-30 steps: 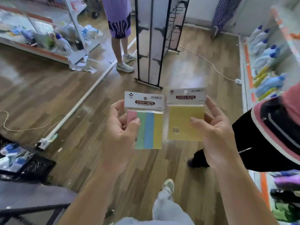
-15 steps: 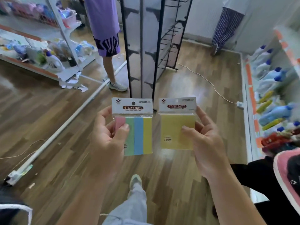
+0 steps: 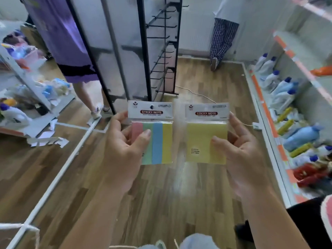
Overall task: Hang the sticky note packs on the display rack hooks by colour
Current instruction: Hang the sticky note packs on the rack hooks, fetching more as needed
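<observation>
Wood floor point(image 3: 53, 168) throughout. Right shelf point(image 3: 265, 108) stocked with bottles point(image 3: 282, 99). Left shelf point(image 3: 36, 123) cluttered, paper scraps point(image 3: 48, 141) at its foot. Far left, person in purple point(image 3: 59, 38); far right, striped trousers point(image 3: 222, 38). White cable point(image 3: 195, 93) lying on the far floor.

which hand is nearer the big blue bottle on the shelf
Right. The right hand, holding the yellow pack, sits left of the blue bottle; the left hand, holding the multicolour pack, is farther left.

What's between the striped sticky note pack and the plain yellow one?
Nothing. In the head view the striped pack and the yellow pack are apart, with only wooden floor showing through the gap.
</observation>
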Tool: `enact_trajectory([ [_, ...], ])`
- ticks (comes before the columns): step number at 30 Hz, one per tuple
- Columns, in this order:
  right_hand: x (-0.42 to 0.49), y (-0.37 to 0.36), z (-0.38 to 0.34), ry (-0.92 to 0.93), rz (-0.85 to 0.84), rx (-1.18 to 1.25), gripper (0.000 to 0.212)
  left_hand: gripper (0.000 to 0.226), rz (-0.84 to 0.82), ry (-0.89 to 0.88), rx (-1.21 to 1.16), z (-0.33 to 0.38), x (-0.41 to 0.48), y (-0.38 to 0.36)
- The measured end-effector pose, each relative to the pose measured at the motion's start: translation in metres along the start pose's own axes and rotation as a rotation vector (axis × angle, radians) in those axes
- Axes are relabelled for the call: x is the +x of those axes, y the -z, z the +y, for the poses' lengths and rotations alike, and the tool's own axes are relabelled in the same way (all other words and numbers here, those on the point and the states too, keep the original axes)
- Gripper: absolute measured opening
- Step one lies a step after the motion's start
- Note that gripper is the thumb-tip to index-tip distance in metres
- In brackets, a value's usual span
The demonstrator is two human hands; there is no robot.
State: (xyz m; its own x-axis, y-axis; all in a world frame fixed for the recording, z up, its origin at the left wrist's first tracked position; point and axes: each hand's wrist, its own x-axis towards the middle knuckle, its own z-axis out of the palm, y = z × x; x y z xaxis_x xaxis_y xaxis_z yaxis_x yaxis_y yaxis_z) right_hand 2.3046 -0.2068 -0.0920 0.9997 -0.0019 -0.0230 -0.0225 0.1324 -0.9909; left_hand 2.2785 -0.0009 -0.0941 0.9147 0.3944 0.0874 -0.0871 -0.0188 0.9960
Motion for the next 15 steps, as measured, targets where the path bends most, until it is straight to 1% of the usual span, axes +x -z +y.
enact_trajectory([
  [4,0.083,0.010,0.001,-0.017,0.082,0.025,0.071,0.042,-0.046,0.003,-0.009,-0.008,0.073,-0.039],
  [8,0.174,0.024,-0.002,0.005,0.061,0.051,0.075,0.044,-0.037,-0.036,0.007,-0.015,0.148,-0.083],
  [10,0.224,0.031,-0.008,0.021,0.060,0.062,0.083,0.052,-0.019,-0.069,0.023,-0.014,0.188,-0.108],
  [12,0.273,0.035,-0.019,0.065,0.031,0.009,0.088,0.062,0.014,-0.119,0.048,-0.005,0.229,-0.131],
  [15,0.347,0.034,-0.039,0.105,-0.032,0.026,0.083,0.070,0.038,-0.226,0.124,0.016,0.285,-0.163],
])
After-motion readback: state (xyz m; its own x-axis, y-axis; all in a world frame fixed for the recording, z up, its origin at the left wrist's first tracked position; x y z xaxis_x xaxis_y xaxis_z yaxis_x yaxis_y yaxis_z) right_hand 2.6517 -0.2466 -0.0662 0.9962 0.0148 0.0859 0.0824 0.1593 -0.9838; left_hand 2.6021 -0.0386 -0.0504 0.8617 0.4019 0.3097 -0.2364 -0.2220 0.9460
